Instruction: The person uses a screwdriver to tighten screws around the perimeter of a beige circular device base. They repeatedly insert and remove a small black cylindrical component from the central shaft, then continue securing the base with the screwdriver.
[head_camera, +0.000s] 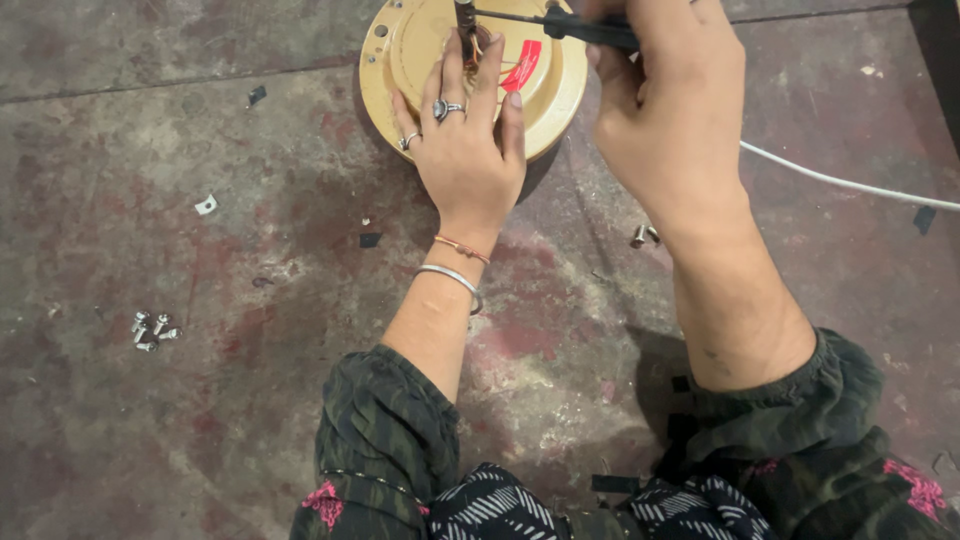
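Note:
A round beige motor housing with a red sticker lies on the stained concrete floor at the top of the view. My left hand, wearing rings and bracelets, rests flat on its near edge with the fingers reaching up around the central shaft. My right hand is closed around the black handle of a screwdriver, whose thin shank points left toward the shaft.
A small heap of silver screws lies on the floor at the left. Two more screws sit by my right wrist. A white cable runs off to the right. Bits of black debris and a white scrap are scattered about.

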